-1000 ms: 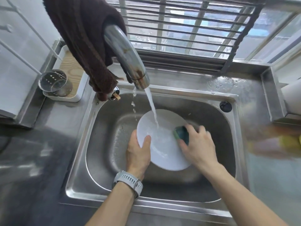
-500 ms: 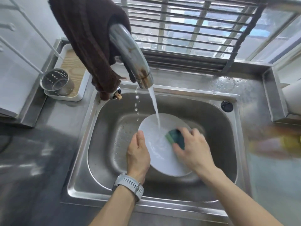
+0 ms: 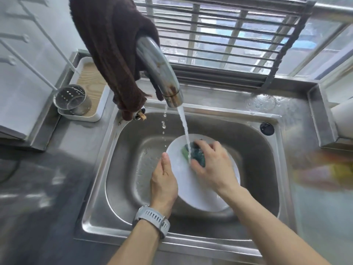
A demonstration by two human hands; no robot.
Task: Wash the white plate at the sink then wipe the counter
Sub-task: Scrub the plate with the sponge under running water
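Left hand (image 3: 163, 180) grips the round white plate (image 3: 193, 192) by its rim, hiding that edge. Right hand (image 3: 214, 165) clutches a green sponge (image 3: 196, 155), half covered, under running water (image 3: 185, 131) in the steel sink (image 3: 122, 169).

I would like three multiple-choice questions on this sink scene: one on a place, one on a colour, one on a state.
1. Where does the brown cloth hang?
A. over the tap
B. in the basin
C. on the window bars

2. What colour is the watch strap?
A. black
B. red
C. pale grey

3. The tap is:
A. off
B. running
C. removed

Key: 1 A, the brown cloth drapes over the tap. 2 C, the watch strap on the left wrist is pale grey. 3 B, a water stream falls onto the white plate.
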